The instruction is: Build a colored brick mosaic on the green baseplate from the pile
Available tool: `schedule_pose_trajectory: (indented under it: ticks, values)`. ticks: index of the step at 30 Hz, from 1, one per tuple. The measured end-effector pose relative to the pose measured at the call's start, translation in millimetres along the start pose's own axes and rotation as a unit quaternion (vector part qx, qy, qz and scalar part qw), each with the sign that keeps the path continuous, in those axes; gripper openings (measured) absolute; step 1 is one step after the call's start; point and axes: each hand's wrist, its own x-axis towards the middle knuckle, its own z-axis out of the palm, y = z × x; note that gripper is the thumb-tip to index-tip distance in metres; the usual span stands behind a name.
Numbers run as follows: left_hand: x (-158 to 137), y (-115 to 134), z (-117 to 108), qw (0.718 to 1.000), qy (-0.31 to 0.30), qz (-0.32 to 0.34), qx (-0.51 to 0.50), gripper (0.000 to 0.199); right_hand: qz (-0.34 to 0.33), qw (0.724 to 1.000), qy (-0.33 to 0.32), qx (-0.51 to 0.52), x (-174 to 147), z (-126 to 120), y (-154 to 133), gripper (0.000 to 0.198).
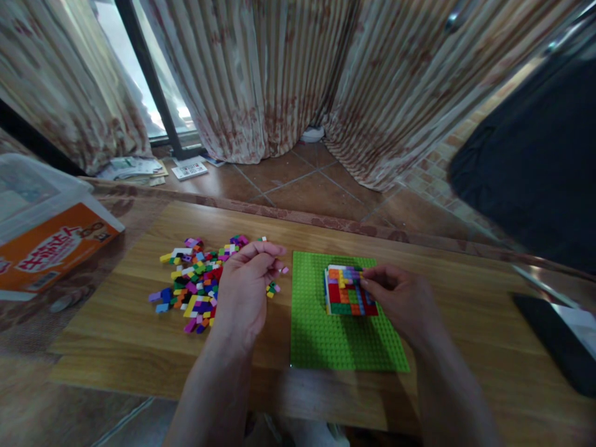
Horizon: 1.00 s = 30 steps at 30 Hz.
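On the green studded baseplate (316,341) stands a small block structure (342,295) of building bricks in red, orange, yellow, blue, green and purple. My right hand (403,298) reaches in from the right, thumb and forefinger pinching a small brick (359,274) at the structure's upper right corner. The fingertips partly cover that brick. My left hand (246,279) hovers at the right side of a pile of loose bricks (198,279), fingers curled in and the thumb against them. What it holds, if anything, is hidden. Close to its fingertips is a pink brick (285,270).
The wooden table (153,366) carries all of this. A clear plastic tub with an orange label (60,248) is at the left. On the right lies a dark flat object (554,341). Beyond the table are striped curtains (251,81) and papers (133,169) on the tiled floor.
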Motion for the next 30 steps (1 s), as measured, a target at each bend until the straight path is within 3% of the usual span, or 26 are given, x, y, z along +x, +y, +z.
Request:
schedule_pose_trajectory:
  ticks: [15, 22, 27, 30]
  values:
    - [-1, -5, 3, 1.000, -0.021, 0.006, -0.003, 0.003, 0.006, 1.000, 0.018, -0.020, -1, 1, 1, 0.025]
    - [-1, -1, 2, 1.000, -0.013, 0.004, 0.003, 0.002, -0.013, 0.989, 0.150, 0.008, 4, -10, -5, 0.027]
    - [0, 2, -3, 1.000, -0.007, 0.008, -0.011, 0.004, -0.035, 0.999, 0.026, -0.031, 4, -5, -1, 0.039]
    - [-1, 4, -4, 1.000, -0.005, 0.009, -0.015, 0.005, -0.084, 0.992, -0.037, -0.083, 1, -3, -1, 0.040]
